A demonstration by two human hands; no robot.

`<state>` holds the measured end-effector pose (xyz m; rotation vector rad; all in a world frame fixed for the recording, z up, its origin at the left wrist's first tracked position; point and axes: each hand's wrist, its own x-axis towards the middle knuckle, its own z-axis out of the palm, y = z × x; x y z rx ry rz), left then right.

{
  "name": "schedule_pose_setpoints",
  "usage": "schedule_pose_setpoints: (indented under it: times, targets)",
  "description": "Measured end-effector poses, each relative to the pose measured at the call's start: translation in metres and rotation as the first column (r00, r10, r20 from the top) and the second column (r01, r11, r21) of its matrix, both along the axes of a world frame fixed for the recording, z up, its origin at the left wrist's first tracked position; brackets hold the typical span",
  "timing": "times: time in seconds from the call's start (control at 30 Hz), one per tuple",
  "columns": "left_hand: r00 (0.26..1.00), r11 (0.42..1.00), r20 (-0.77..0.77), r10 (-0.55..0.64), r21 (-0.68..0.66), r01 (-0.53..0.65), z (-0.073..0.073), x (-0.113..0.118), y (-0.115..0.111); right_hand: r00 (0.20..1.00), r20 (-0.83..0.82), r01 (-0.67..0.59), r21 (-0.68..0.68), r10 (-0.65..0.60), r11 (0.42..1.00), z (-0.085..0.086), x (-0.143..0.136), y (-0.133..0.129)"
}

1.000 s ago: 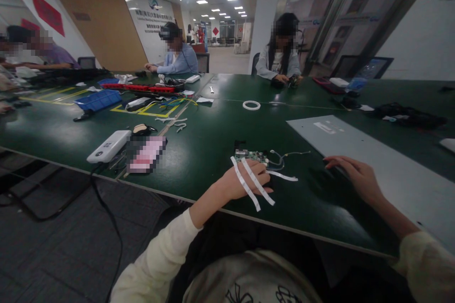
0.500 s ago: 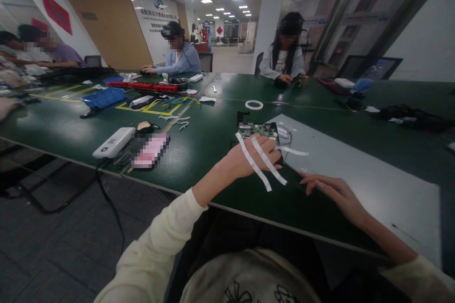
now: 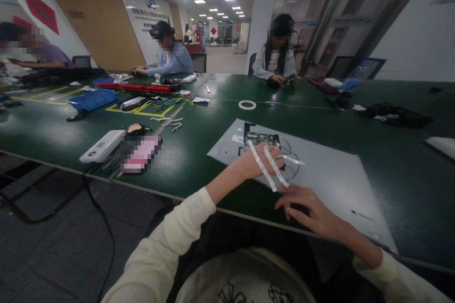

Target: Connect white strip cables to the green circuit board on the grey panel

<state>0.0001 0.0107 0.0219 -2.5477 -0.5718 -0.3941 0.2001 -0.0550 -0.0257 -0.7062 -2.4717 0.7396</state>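
My left hand point(image 3: 261, 160) is closed over the near edge of a green circuit board point(image 3: 268, 138) with black parts; its fingertips are partly hidden. Two white tape strips point(image 3: 263, 170) lie across the back of this hand, their free ends hanging toward me. A third white strip point(image 3: 294, 160) sticks out to the right past the fingers. Under the board lies a flat grey panel point(image 3: 330, 175), with a looped grey cable point(image 3: 293, 147) at the board's right. My right hand point(image 3: 309, 208) hovers by the panel's near edge, fingers apart and empty, its fingertips close to the tape ends.
On the green table point(image 3: 192, 151) a pink phone point(image 3: 142, 154), a white power bank point(image 3: 103, 146) and small white strips point(image 3: 170, 122) lie to the left. A tape roll point(image 3: 247, 104) and blue tray point(image 3: 92, 99) are farther back. Two co-workers sit across.
The grey panel has shifted left so that it now lies beneath the circuit board. My right hand has come off the panel's surface and moved left and toward me. The view has turned slightly right.
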Motion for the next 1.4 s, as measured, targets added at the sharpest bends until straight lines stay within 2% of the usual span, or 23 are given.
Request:
schedule_pose_setpoints:
  times: [0.17,0.27,0.37,0.53,0.63,0.87,0.97,1.03,1.1,1.13,1.2,1.3,1.33,1.37,1.4]
  targets:
    - [0.999,0.998,0.031,0.011,0.056,-0.013,0.019,0.005,0.006,0.998,0.042,0.034,0.049,-0.036,0.998,-0.001,0.001,-0.003]
    - [0.998,0.996,0.055,0.012,0.087,-0.017,0.023,0.009,0.01,0.996,0.074,0.035,0.096,-0.042,0.995,0.001,0.002,-0.005]
    - [0.999,0.998,0.048,0.007,0.06,-0.01,0.011,0.015,0.019,0.997,0.078,-0.003,0.115,-0.006,0.993,0.005,0.001,-0.005]
    - [0.998,0.995,-0.007,-0.064,-0.078,0.064,-0.027,0.021,0.035,0.999,0.024,-0.034,0.093,0.031,0.995,0.008,-0.001,-0.005]
    - [0.995,0.988,-0.036,-0.094,-0.124,0.089,-0.042,0.02,0.037,1.0,0.004,-0.031,0.085,0.031,0.996,0.008,0.001,-0.003]
    - [0.995,0.985,-0.044,-0.093,-0.15,0.086,-0.049,0.014,0.035,0.999,-0.044,-0.021,0.077,0.024,0.997,0.007,0.004,0.013]
    - [0.996,0.984,-0.034,-0.087,-0.159,0.08,-0.051,0.014,0.035,0.999,-0.034,0.042,0.101,-0.038,0.994,0.007,0.0,0.016]
    - [0.996,0.983,-0.03,-0.079,-0.171,0.073,-0.052,0.014,0.035,0.991,-0.027,0.136,0.157,-0.133,0.978,0.008,0.002,0.018]
    - [0.997,0.981,-0.022,-0.071,-0.18,0.066,-0.053,0.015,0.035,0.945,-0.065,0.326,0.23,-0.32,0.917,0.011,0.015,0.025]
    - [0.997,0.981,-0.016,-0.072,-0.184,0.068,-0.054,0.015,0.035,0.896,-0.09,0.442,0.265,-0.435,0.857,0.012,0.026,0.03]
    - [0.997,0.979,-0.003,-0.081,-0.189,0.079,-0.055,0.016,0.034,0.747,-0.112,0.649,0.33,-0.655,0.685,0.009,0.055,0.045]
    - [0.997,0.979,0.015,-0.08,-0.189,0.081,-0.056,0.016,0.033,0.489,0.015,0.792,0.413,-0.872,0.45,-0.01,0.101,0.071]
    - [0.997,0.979,0.02,-0.073,-0.187,0.075,-0.056,0.016,0.032,0.398,0.081,0.819,0.418,-0.914,0.394,-0.019,0.113,0.078]
    - [0.998,0.98,0.025,-0.065,-0.186,0.069,-0.056,0.015,0.032,0.341,0.14,0.826,0.427,-0.93,0.367,-0.028,0.122,0.084]
    - [0.998,0.981,0.029,-0.058,-0.186,0.063,-0.056,0.015,0.031,0.325,0.178,0.816,0.444,-0.929,0.371,-0.036,0.128,0.088]
